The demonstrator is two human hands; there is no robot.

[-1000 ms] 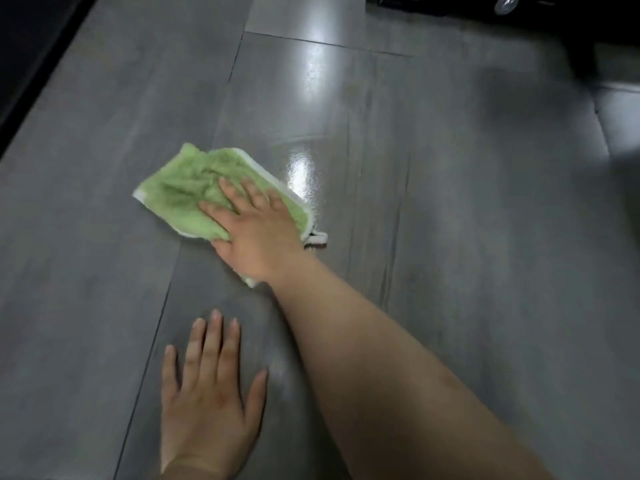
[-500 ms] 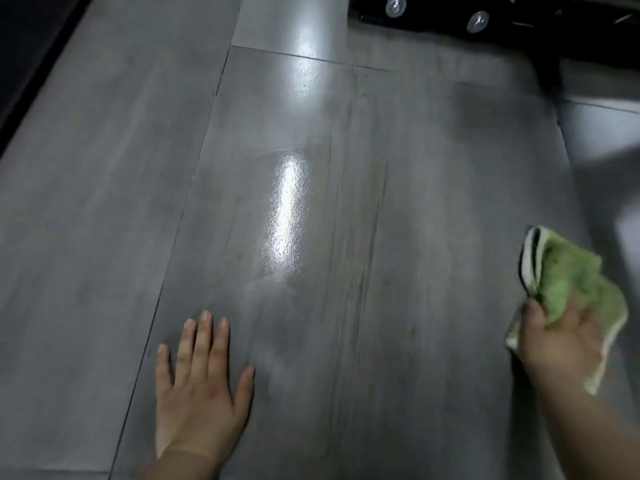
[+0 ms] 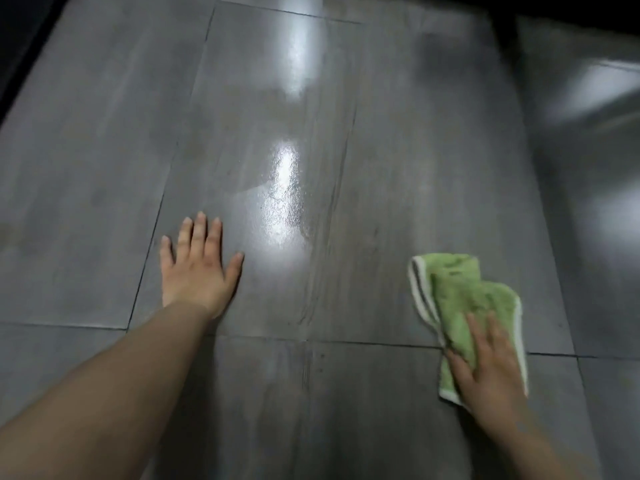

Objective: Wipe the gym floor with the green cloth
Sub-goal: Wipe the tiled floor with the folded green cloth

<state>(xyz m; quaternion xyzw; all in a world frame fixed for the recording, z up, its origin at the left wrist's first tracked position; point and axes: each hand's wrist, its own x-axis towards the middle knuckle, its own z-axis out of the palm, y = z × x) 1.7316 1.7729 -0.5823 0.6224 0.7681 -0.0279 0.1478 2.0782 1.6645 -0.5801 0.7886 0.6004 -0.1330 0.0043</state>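
Head view: the green cloth [image 3: 460, 292] lies on the gym floor [image 3: 381, 133] at the right side of the picture, folded over itself into a long, uneven pad with a white edging [image 3: 417, 289] showing along its left side and near corner. The right hand [image 3: 488, 372] presses flat on the near part of the cloth, palm down. Its fingers [image 3: 478, 336] are straight and slightly spread on top of the fabric, not curled round it and not pinching it. The thumb lies out to the left at the cloth's left border. The greater part of the cloth reaches past the fingertips, away from the person, and a narrow strip shows to the right of the hand. The cloth lies across a dark grout line [image 3: 346, 342] that runs from side to side between two grey tiles.

The left hand [image 3: 199, 275] rests palm down on the bare tile, well apart from the cloth, its fingers released and stretched forward, the thumb angled out to the right. Between the two hands, nearer the left one, a glossy wet-looking patch [image 3: 282, 209] reflects a bright light. A dark strip [image 3: 20, 46] borders the floor at the upper left.
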